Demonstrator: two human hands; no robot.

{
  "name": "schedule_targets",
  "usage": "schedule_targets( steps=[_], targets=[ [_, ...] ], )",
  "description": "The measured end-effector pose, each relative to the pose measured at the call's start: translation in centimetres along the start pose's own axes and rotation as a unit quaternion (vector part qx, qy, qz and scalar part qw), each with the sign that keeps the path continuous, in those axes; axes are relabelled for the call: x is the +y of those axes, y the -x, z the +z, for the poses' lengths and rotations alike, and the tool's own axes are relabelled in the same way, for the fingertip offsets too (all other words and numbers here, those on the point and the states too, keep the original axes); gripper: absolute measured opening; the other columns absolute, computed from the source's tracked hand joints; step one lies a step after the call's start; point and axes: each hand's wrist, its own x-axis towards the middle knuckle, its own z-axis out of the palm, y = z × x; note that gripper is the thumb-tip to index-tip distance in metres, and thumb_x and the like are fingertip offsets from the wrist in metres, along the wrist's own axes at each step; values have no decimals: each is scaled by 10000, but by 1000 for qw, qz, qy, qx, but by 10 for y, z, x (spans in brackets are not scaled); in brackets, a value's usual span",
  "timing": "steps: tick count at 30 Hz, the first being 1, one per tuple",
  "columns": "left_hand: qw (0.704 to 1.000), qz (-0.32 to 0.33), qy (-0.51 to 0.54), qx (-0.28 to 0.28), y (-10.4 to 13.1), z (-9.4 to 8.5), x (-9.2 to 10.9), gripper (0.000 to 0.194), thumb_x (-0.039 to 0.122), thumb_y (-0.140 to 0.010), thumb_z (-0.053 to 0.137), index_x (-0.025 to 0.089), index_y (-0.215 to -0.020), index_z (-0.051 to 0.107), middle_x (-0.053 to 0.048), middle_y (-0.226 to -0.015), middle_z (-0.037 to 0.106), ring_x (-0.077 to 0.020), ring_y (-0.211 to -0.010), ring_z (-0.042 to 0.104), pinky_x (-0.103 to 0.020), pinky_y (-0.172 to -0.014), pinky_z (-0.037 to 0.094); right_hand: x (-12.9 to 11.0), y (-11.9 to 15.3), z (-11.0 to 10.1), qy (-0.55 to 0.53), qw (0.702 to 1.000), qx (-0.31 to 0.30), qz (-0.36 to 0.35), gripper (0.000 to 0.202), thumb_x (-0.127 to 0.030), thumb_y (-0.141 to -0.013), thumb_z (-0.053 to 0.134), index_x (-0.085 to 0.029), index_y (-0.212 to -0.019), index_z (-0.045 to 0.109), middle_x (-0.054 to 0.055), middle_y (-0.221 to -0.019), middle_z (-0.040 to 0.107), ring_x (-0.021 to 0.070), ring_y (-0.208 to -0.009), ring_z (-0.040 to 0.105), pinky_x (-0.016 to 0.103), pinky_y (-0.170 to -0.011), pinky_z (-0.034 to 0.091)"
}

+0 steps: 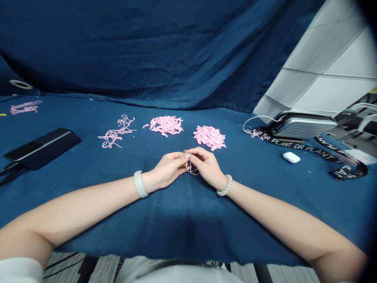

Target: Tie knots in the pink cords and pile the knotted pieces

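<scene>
Both hands meet fingertip to fingertip over the middle of the blue cloth [165,220]. My left hand [170,169] pinches a pink string [193,169], and my right hand [208,167] pinches it from the other side. A small loop of the string hangs between them; a tiny pale piece shows at the fingertips, too small to make out. Just beyond the hands lie two heaps of small pink pieces, one heap [166,125] behind the left hand and another heap [209,137] behind the right. Loose pink strings [118,133] lie tangled to the left.
At far left are a black device [44,148] with a cable and a bundle of pink strings [26,107]. On the right sit a white earbud case [291,157], a lettered black lanyard [306,147] and a silver ribbed device [304,126] with a white cable. A blue curtain [147,51] hangs behind.
</scene>
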Motion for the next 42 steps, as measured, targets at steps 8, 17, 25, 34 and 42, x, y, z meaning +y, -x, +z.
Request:
schedule_targets(
  steps=[8, 17, 25, 34, 42],
  targets=[
    [1000, -1, -9, -5, -2, -1, -2, 225, 288, -688, 693, 96, -737, 587, 1, -679, 521, -46, -689, 512, -229, -744, 425, 4, -2, -1, -88, 994, -13, 60, 122, -263, -740, 630, -167, -815, 645, 28, -833, 624, 124, -743, 578, 278, -719, 474],
    [1000, 5, -27, -15, -1, 0, 0, 244, 263, -664, 713, 80, -770, 592, -23, -701, 565, -55, -660, 529, -229, -703, 425, 4, -2, -2, -112, 990, -33, 85, 209, -241, -726, 629, -173, -923, 606, 4, -777, 579, 103, -667, 540, 262, -656, 461],
    [995, 5, -84, -44, 1, 1, 0, 297, 329, -681, 691, 95, -683, 507, -3, -611, 541, -69, -590, 532, -244, -656, 431, 5, 0, -2, -135, 987, -31, 85, 230, -181, -692, 600, -177, -921, 606, -6, -753, 561, 103, -663, 522, 261, -657, 435],
    [997, 10, -55, -55, 1, 1, -1, 246, 294, -715, 656, 99, -749, 510, -14, -748, 558, -58, -630, 534, -246, -684, 440, 13, -6, -3, -227, 962, -24, 152, 224, -215, -729, 519, -169, -927, 613, 0, -742, 560, 87, -613, 492, 233, -596, 408],
    [992, 66, -107, 13, 2, 3, 5, 256, 356, -740, 621, 121, -816, 556, -24, -749, 577, -84, -684, 556, -244, -681, 450, 4, -2, 2, -204, 965, -56, 154, 237, -368, -790, 547, -182, -936, 533, -5, -739, 555, 96, -598, 533, 247, -586, 454]
  ],
)
